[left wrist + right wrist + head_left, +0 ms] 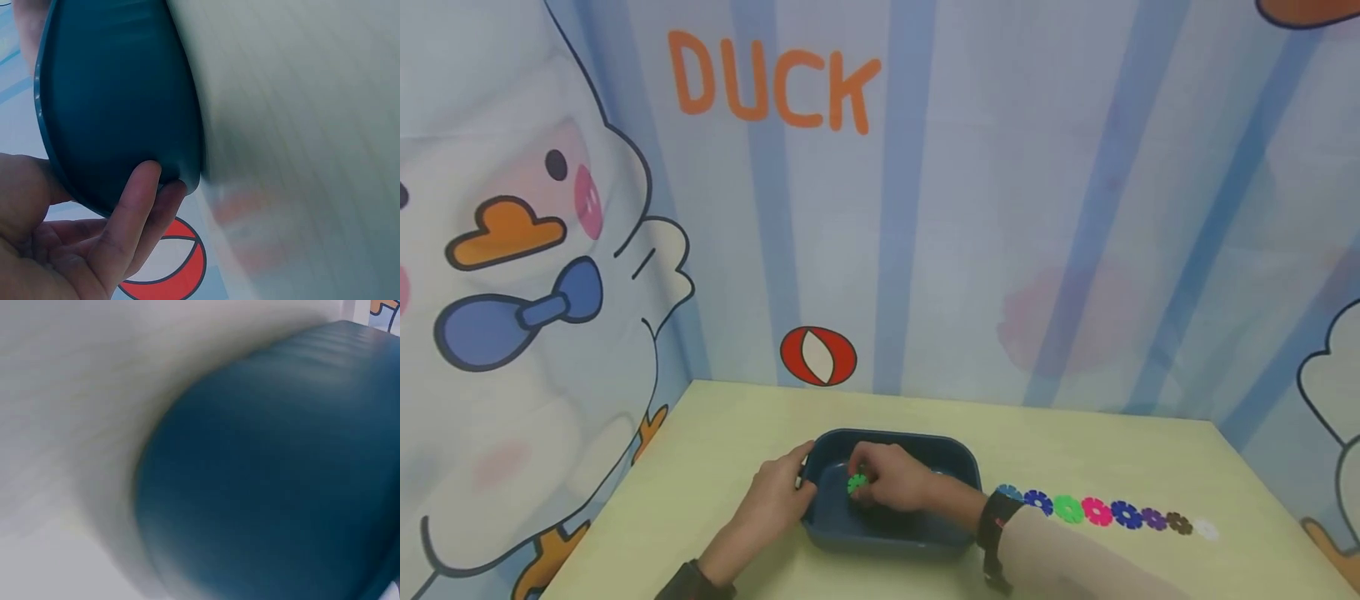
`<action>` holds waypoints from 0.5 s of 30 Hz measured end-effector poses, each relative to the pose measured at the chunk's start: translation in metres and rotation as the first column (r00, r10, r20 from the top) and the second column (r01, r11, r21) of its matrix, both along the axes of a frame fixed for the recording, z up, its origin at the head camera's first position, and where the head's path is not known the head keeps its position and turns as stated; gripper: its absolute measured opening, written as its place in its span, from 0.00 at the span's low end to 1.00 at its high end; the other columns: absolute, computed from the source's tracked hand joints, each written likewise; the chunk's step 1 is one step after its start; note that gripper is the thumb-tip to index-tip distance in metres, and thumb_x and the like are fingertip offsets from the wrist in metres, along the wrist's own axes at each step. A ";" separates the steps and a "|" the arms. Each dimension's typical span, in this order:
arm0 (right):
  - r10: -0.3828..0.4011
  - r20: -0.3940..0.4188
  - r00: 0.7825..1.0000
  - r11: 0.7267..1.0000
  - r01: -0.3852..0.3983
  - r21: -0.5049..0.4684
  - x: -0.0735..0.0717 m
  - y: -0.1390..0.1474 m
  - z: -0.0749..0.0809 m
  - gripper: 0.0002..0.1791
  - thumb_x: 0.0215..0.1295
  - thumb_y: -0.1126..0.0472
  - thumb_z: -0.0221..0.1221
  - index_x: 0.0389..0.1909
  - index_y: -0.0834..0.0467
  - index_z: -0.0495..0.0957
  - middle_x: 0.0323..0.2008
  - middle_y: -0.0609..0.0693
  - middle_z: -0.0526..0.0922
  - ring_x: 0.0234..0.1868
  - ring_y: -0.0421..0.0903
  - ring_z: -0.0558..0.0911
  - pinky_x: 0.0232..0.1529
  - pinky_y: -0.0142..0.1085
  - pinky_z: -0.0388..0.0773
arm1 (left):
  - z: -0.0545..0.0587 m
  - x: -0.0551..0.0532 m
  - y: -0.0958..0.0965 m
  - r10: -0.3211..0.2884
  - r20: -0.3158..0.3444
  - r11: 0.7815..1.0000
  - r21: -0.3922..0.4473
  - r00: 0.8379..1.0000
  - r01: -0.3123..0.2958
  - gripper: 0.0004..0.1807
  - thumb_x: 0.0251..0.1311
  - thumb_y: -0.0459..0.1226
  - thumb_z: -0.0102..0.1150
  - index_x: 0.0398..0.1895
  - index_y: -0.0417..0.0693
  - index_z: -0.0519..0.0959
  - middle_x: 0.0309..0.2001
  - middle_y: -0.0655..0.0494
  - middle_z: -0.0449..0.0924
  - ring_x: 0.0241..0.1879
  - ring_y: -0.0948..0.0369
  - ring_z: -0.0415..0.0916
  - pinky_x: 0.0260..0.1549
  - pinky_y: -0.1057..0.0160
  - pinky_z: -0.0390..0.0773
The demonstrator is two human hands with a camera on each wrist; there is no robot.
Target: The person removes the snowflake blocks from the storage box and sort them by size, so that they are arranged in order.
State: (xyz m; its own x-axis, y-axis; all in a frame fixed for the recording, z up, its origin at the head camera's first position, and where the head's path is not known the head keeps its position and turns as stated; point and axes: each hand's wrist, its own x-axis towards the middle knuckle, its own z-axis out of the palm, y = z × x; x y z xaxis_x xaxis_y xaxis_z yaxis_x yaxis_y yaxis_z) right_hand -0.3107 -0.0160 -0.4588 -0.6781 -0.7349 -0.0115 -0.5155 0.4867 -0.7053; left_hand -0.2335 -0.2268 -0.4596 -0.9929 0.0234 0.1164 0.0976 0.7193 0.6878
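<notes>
A dark blue plastic tub (887,546) stands on the table. My left hand (778,492) grips its left end. In the left wrist view, fingers (134,206) lie along the outer wall of the tub (119,94) while the thumb side is at the rim. Inside the tub, my right hand (891,477) pinches a green notched plastic disc (857,483) between thumb and fingers. The right wrist view has only the tub's outer wall (262,475); the right hand is hidden there. Most of the tub's floor lies behind the right hand and forearm.
Right of the tub runs a row of notched discs, including a light green one (1068,508), a pink one (1097,512), a brown one (1179,522) and a white one (1206,529). The right forearm covers part of the row's near side. A printed duck curtain (962,208) stands behind the pale yellow table (737,417).
</notes>
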 end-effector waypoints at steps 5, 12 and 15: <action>0.049 -0.025 0.998 0.999 -0.049 0.008 -0.002 0.014 0.009 0.15 0.63 0.71 0.70 0.49 0.57 0.81 0.31 0.47 0.87 0.30 0.36 0.81 0.32 0.28 0.80 | 0.000 0.000 0.000 0.012 -0.004 1.000 -0.009 1.000 -0.012 0.34 0.62 0.25 0.58 0.74 0.32 0.70 0.54 0.35 0.86 0.22 0.63 0.72 0.16 0.68 0.70; 0.079 -0.051 0.996 0.997 -0.079 -0.001 -0.004 0.043 0.016 0.16 0.66 0.71 0.67 0.54 0.61 0.84 0.35 0.48 0.86 0.34 0.36 0.79 0.38 0.29 0.81 | -0.003 0.000 0.000 0.000 -0.037 1.000 -0.014 0.999 -0.001 0.34 0.60 0.24 0.58 0.73 0.30 0.70 0.52 0.33 0.86 0.19 0.64 0.70 0.14 0.69 0.68; 0.090 -0.061 0.994 0.996 -0.090 0.001 -0.003 0.057 0.021 0.16 0.67 0.70 0.67 0.55 0.61 0.84 0.36 0.48 0.85 0.36 0.36 0.79 0.39 0.30 0.81 | -0.002 0.001 0.000 0.001 -0.034 1.000 -0.014 0.999 -0.002 0.34 0.60 0.24 0.57 0.74 0.30 0.70 0.52 0.33 0.86 0.18 0.64 0.68 0.14 0.69 0.67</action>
State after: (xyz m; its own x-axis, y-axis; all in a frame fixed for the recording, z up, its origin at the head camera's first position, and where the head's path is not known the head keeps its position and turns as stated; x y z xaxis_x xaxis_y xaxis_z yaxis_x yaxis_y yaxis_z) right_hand -0.3138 0.0414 -0.4375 -0.6089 -0.7927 0.0293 -0.5991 0.4353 -0.6720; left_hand -0.2325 -0.2264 -0.4612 -0.9885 0.0235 0.1493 0.1192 0.7288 0.6742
